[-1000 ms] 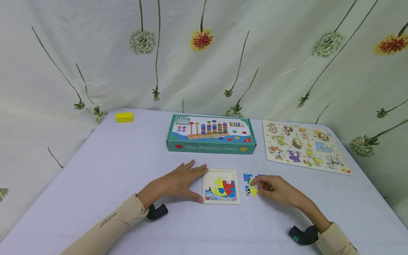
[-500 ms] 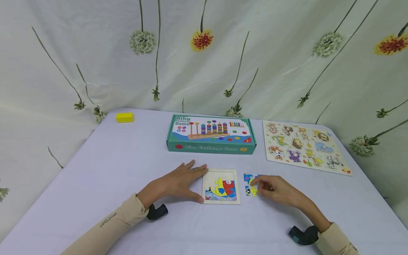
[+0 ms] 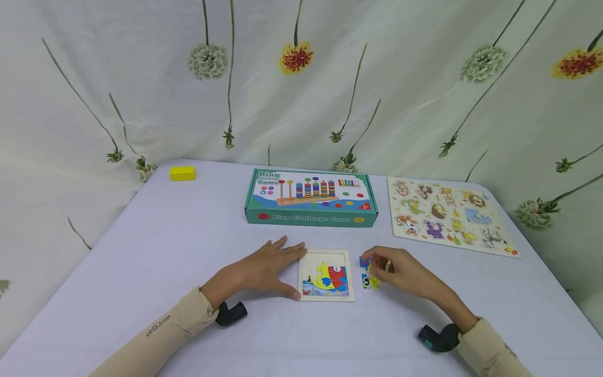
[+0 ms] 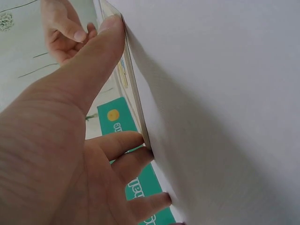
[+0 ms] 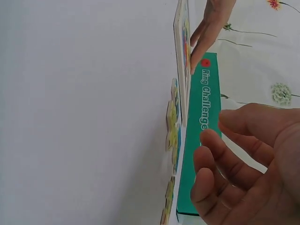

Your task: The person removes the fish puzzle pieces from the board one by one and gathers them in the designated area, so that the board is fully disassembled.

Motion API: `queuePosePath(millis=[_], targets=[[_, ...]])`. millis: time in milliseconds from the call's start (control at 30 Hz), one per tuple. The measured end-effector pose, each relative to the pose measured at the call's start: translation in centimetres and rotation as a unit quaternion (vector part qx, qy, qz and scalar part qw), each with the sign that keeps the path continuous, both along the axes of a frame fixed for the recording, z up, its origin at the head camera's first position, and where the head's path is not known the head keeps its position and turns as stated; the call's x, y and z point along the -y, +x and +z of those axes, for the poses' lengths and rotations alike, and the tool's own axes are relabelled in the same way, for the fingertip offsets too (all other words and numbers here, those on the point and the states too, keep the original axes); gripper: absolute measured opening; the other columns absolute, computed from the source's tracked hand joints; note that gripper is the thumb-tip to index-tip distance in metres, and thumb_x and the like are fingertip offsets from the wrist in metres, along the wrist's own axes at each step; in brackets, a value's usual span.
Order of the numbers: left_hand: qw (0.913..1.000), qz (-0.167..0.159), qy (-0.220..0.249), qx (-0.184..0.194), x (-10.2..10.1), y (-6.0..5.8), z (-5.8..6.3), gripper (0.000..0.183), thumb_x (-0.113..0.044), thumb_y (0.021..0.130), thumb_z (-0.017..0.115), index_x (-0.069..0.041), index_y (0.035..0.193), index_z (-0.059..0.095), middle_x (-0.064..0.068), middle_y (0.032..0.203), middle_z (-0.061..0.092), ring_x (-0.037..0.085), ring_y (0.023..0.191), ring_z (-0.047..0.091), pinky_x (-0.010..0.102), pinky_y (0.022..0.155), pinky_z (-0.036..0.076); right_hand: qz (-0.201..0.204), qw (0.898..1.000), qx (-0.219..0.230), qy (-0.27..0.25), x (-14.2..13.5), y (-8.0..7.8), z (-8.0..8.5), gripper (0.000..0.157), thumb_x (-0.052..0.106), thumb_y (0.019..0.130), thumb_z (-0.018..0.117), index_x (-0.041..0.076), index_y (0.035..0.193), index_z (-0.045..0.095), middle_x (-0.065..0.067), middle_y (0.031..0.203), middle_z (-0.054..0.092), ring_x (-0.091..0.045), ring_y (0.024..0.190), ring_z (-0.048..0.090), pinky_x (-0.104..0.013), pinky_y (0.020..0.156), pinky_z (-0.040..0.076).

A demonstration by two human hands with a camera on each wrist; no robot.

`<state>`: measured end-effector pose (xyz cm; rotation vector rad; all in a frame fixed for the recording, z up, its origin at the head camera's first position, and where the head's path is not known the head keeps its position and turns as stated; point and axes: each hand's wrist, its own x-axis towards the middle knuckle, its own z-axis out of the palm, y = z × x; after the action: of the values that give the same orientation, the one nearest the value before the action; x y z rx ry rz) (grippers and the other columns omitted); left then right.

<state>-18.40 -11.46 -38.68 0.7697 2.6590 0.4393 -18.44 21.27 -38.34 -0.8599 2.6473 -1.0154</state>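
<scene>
A square wooden puzzle tray (image 3: 325, 299) lies on the table with part of a red, yellow and blue picture fitted in its lower half. My left hand (image 3: 264, 269) spreads along the tray's left side. Its thumb (image 4: 110, 33) presses the near corner, and fingertips touch the far end of that edge. Right of the tray lie several blue and yellow jigsaw pieces (image 3: 370, 281), partly covered by my right hand (image 3: 400, 269). That hand hovers over them with loosely bent fingers. In the right wrist view, nothing shows between thumb and fingers, and jigsaw pieces (image 5: 173, 140) lie flat beyond them.
Behind the tray stands a green Ring Challenge Game box (image 3: 311, 217). An animal puzzle board (image 3: 452, 217) lies at the back right, and a yellow block (image 3: 182, 173) at the back left. A flowered cloth (image 3: 301, 115) hangs behind the table.
My right hand has shifted slightly left and away from me over the jigsaw pieces, its index finger now over the upper ones. My left hand stays at the tray.
</scene>
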Motion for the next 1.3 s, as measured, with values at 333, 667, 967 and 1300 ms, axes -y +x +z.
queuePosePath(millis=[333,667,967,1300], targets=[[1.0000,-0.001,0.001,0.001,0.0,0.0,-0.1,0.097,-0.058,0.072,0.076,-0.022,0.151,0.033,-0.007,0.157,0.026,0.030,0.148,0.008,0.054,0.117,0.010,0.039,0.999,-0.028,0.005,2.8,-0.7,0.8,0.047,0.009,0.087,0.069,0.012,0.131,0.054,-0.007,0.114,0.061,-0.024,0.102,0.057,-0.040,0.084,0.052],[1.0000,0.000,-0.004,0.005,-0.1,-0.1,-0.2,0.098,-0.060,0.071,0.075,-0.023,0.151,0.033,-0.007,0.157,0.026,0.030,0.148,0.008,0.055,0.117,0.010,0.073,0.997,0.005,0.033,5.5,-1.3,0.5,0.042,0.012,0.089,0.067,0.013,0.130,0.059,-0.002,0.122,0.060,-0.020,0.113,0.054,-0.044,0.095,0.048],[0.9999,-0.005,-0.010,-0.003,0.0,-0.1,0.0,0.097,-0.060,0.072,0.075,-0.022,0.151,0.032,-0.007,0.157,0.026,0.030,0.148,0.009,0.055,0.117,0.011,0.083,0.996,0.019,0.040,6.3,-1.5,0.1,0.040,0.013,0.090,0.067,0.013,0.129,0.059,0.001,0.116,0.060,-0.016,0.104,0.054,-0.035,0.088,0.050],[0.9999,-0.007,-0.007,-0.003,0.1,-0.1,0.1,0.097,-0.059,0.072,0.075,-0.022,0.151,0.032,-0.007,0.157,0.025,0.030,0.148,0.009,0.055,0.117,0.010,0.103,0.994,0.008,0.046,6.6,-2.2,-0.4,0.036,0.007,0.088,0.067,0.010,0.124,0.064,0.001,0.110,0.059,-0.014,0.098,0.052,-0.030,0.085,0.048]])
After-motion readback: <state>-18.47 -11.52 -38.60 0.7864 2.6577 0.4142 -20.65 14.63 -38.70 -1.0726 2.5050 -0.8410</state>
